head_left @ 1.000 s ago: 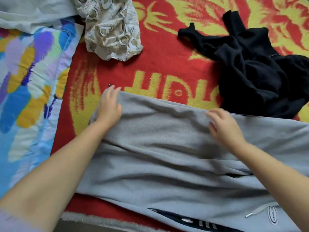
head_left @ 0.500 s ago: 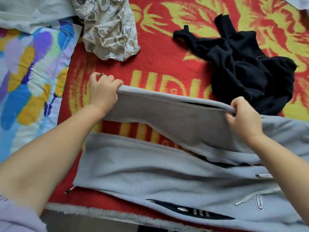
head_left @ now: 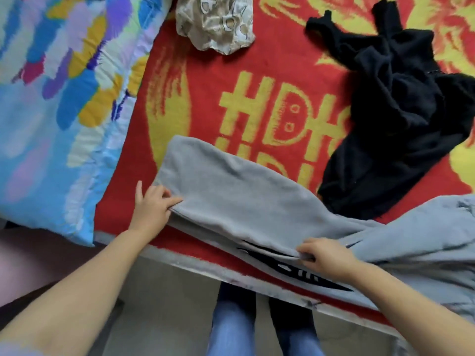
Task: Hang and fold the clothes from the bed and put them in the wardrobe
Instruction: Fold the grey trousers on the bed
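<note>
At the far left a quilt (head_left: 51, 98) printed in blue, purple and yellow lies along the bed's edge, beside a red and yellow blanket (head_left: 213, 73) that covers the rest of the bed. Near the top, a crumpled beige printed garment (head_left: 216, 24) sits on that blanket.

The left hand (head_left: 151, 209) rests at the near left corner of the grey sweatpants (head_left: 239, 199), with thumb and fingers pinching the folded edge of the cloth and the little finger sticking out to the side. The grey fabric spreads away from this hand, up and to the right, one leg doubled over the other.

Further right, the right hand (head_left: 326, 258) has its fingers curled over the near edge of the same sweatpants, gripping it just above a black stripe with pale lettering, which is too blurred to read. The rest of the grey fabric bunches to the right of this hand.

Behind it, a black garment (head_left: 401, 119) lies heaped on the blanket, touching the sweatpants at its near edge.
</note>
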A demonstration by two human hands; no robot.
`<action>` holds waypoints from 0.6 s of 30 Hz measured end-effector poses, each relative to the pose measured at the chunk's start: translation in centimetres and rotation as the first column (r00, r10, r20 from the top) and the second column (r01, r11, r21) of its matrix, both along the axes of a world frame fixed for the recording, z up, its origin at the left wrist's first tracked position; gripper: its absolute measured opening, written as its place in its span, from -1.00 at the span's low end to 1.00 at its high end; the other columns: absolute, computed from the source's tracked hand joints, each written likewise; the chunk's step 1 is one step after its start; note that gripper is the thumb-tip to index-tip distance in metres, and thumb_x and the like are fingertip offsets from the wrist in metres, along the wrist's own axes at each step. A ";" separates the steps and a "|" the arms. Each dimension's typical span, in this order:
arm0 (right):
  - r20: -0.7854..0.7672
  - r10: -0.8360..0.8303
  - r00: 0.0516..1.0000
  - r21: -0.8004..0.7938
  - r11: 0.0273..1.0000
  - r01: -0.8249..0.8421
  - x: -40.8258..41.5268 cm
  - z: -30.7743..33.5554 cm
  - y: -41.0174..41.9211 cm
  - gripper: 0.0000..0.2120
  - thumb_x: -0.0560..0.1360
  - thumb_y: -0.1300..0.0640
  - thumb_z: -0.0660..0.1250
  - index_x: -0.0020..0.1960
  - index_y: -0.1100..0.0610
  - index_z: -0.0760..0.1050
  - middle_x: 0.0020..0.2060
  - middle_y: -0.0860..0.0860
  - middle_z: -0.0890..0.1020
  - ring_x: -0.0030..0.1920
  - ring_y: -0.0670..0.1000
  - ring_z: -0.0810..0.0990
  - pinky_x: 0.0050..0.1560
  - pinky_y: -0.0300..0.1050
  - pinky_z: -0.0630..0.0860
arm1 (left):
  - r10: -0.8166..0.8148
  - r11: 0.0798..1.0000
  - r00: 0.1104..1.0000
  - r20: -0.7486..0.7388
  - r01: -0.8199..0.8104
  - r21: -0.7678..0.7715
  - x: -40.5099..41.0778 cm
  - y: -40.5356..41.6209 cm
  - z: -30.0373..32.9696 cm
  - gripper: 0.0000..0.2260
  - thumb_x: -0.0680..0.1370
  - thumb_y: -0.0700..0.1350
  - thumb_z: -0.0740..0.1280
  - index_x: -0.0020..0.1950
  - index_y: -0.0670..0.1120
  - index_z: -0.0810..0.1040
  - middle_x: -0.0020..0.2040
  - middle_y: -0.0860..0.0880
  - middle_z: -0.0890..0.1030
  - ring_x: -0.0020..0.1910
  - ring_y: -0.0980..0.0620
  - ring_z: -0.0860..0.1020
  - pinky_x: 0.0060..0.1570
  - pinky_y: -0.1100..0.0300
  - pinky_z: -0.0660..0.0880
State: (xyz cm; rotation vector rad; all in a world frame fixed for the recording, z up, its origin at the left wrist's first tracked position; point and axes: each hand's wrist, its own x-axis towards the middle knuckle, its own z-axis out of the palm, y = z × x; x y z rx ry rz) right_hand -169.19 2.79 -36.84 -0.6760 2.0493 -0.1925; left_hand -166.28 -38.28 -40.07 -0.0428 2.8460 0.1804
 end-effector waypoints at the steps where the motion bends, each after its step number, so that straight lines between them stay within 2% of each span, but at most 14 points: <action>1: 0.012 0.034 0.999 0.029 0.999 -0.035 0.8 -0.9 -0.7 -0.64 0.54 0.05 0.23 -0.35 -0.02 0.15 -0.32 -0.08 0.34 -0.30 -0.03 0.34 -0.34 -0.10 0.21 | 0.035 0.999 0.997 0.072 -0.032 -0.040 0.6 -0.2 -0.9 -0.62 0.30 -0.39 0.46 0.00 0.01 0.71 -0.08 -0.13 0.56 0.01 -0.20 0.53 0.35 -0.42 0.00; 3: 0.062 0.043 0.997 0.047 0.998 -0.046 1.7 -2.4 -1.1 -0.73 0.57 0.06 0.22 -0.30 -0.04 0.29 -0.20 -0.04 0.42 -0.16 0.04 0.41 -0.23 -0.06 0.32 | 0.086 0.984 0.955 0.284 -0.037 -0.173 0.8 0.4 -2.2 -0.63 0.49 -0.28 0.30 0.15 0.12 0.63 0.10 -0.06 0.50 0.21 -0.09 0.43 0.40 -0.31 -0.15; 4: 0.104 0.034 0.994 0.059 0.997 -0.040 1.9 -3.0 -1.2 -0.87 0.57 0.07 0.23 -0.16 -0.04 0.44 -0.09 0.00 0.49 -0.06 0.08 0.47 -0.11 -0.05 0.41 | 0.110 0.970 0.921 0.373 -0.018 -0.241 0.4 1.1 -2.5 -0.64 0.53 -0.24 0.23 0.18 0.15 0.59 0.13 -0.03 0.46 0.25 -0.04 0.39 0.41 -0.28 -0.18; 5: 0.155 0.027 0.988 0.068 0.997 -0.037 2.0 -3.5 -1.0 -0.87 0.57 0.07 0.23 0.06 0.02 0.52 0.05 0.03 0.54 0.07 0.11 0.50 0.04 -0.01 0.46 | 0.120 0.954 0.896 0.426 0.014 -0.298 -0.4 2.0 -2.5 -0.66 0.54 -0.21 0.19 0.17 0.14 0.58 0.11 -0.02 0.45 0.24 -0.03 0.38 0.42 -0.28 -0.17; 6: 0.198 0.021 0.980 0.075 0.996 -0.037 1.7 -3.7 -0.6 -0.75 0.57 0.10 0.21 0.22 0.07 0.49 0.15 0.05 0.55 0.16 0.13 0.50 0.14 0.02 0.45 | 0.110 0.939 0.882 0.458 0.059 -0.339 -1.5 3.3 -2.4 -0.69 0.53 -0.20 0.16 0.13 0.11 0.57 0.10 -0.01 0.46 0.23 -0.02 0.40 0.42 -0.28 -0.14; 8: 0.193 -0.073 0.978 0.023 0.997 0.069 0.2 -3.3 1.0 -0.70 0.55 0.17 0.15 0.24 0.08 0.50 0.13 0.04 0.60 0.13 0.12 0.54 0.13 0.02 0.47 | 0.025 0.928 0.877 0.481 0.158 -0.338 -3.9 6.7 -1.6 -0.72 0.54 -0.18 0.15 0.12 0.06 0.57 0.12 0.00 0.52 0.22 -0.02 0.44 0.42 -0.20 0.02; 9: 0.137 -0.138 0.981 -0.009 0.990 0.140 -1.0 -2.8 2.4 -0.69 0.54 0.21 0.12 0.20 0.06 0.53 0.09 0.03 0.62 0.08 0.10 0.55 0.09 0.01 0.49 | -0.033 0.944 0.882 0.470 0.182 -0.275 -5.0 9.0 -1.1 -0.73 0.55 -0.16 0.15 0.13 0.05 0.56 0.15 -0.01 0.55 0.20 -0.03 0.48 0.38 -0.09 0.18; 11: -0.074 -0.278 0.958 -0.024 0.961 0.277 -4.0 -2.0 7.0 -0.66 0.52 0.26 0.13 0.18 0.03 0.55 0.08 0.00 0.63 0.08 0.09 0.56 0.08 -0.01 0.50 | -0.131 0.988 0.902 0.411 0.152 -0.020 -6.1 14.9 0.2 -0.73 0.58 -0.16 0.14 0.16 0.03 0.56 0.17 -0.03 0.59 0.15 -0.07 0.53 0.15 0.08 0.40; 14: -0.348 -0.414 0.841 0.005 0.896 0.443 -8.7 -0.5 16.7 -0.59 0.45 0.38 0.15 0.17 0.05 0.56 0.10 0.03 0.60 0.12 0.13 0.55 0.04 -0.05 0.48 | -0.237 0.934 0.913 0.332 0.120 0.336 -5.5 26.3 2.2 -0.75 0.59 -0.15 0.14 0.13 0.01 0.57 0.15 -0.01 0.61 0.11 -0.08 0.54 -0.01 0.09 0.44; 16: -0.462 -0.418 0.782 0.084 0.858 0.508 -11.6 -0.2 23.1 -0.57 0.45 0.39 0.13 0.20 0.06 0.53 0.11 0.08 0.55 0.13 0.16 0.54 -0.05 -0.05 0.42 | -0.280 0.883 0.920 0.275 0.135 0.449 -4.6 33.7 2.4 -0.82 0.59 -0.11 0.14 0.04 -0.01 0.54 0.10 -0.02 0.60 0.08 -0.10 0.53 -0.08 0.07 0.44; 18: -0.470 -0.376 0.799 0.204 0.834 0.513 -13.5 -0.8 28.4 -0.50 0.48 0.37 0.12 0.35 0.04 0.42 0.20 0.10 0.47 0.19 0.17 0.49 -0.04 -0.05 0.41 | -0.257 0.868 0.929 0.267 0.101 0.486 -3.9 39.6 1.6 -0.83 0.61 -0.06 0.15 0.07 -0.05 0.50 0.11 -0.05 0.57 0.10 -0.10 0.51 -0.07 0.05 0.44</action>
